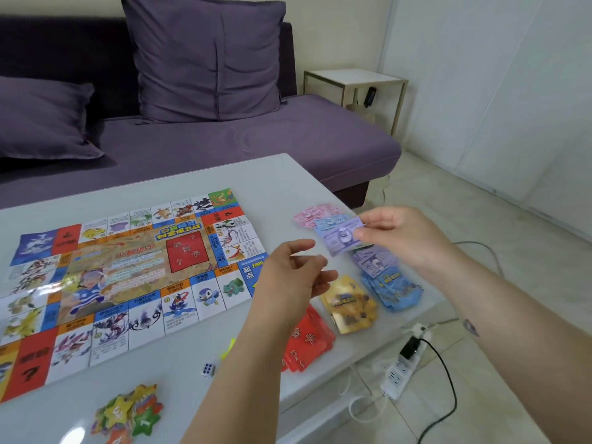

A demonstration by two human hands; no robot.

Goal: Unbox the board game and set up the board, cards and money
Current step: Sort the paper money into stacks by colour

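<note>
Right hand (pixel 405 238) pinches a purple banknote (pixel 341 238) above the table; left hand (pixel 294 274) hovers loosely curled, holding nothing.

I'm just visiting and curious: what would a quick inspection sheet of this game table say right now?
Surface: pale glossy table, game parts spread over it.
Job's things: board unfolded flat; pink notes, purple notes, blue cards, gold cards and red cards in piles to its right; die and star tokens near the front edge.
Clutter: nothing seen.
Hands: right hand pinches a purple note above the piles; left hand loosely curled, holds nothing.
Cables: power strip on the floor, black cable plugged in.
Surroundings: purple sofa with cushions; small side table behind.
</note>
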